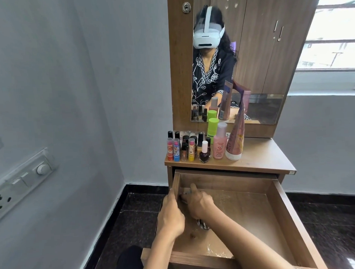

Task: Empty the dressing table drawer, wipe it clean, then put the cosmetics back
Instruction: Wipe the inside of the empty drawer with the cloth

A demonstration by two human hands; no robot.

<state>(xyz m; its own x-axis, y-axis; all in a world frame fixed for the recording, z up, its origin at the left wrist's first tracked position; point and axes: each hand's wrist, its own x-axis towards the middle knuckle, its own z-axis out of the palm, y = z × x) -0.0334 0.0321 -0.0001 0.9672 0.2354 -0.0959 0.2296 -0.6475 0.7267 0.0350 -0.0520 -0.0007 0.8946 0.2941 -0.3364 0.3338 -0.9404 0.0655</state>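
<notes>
The wooden drawer [284, 217] of the dressing table is pulled far out, and no cosmetics lie in it. My left hand [171, 213] grips the drawer's left wall, fingers curled over its top edge. My right hand [197, 204] is inside at the far left corner, fingers curled round what looks like a cloth [203, 224]; a dark-and-white patterned bit of it shows under my wrist. The cosmetics stand on the tabletop [262, 157]: several lip balms and nail polish bottles [185, 148], a green bottle [212, 129], a pink bottle [220, 143] and a pink tube [236, 140].
White smears [217, 251] and a brown spot [193, 236] mark the drawer floor near its front. A mirror [240, 57] rises behind the tabletop. A grey wall with a switch panel [23, 180] is at the left, dark floor tiles [139, 212] lie below.
</notes>
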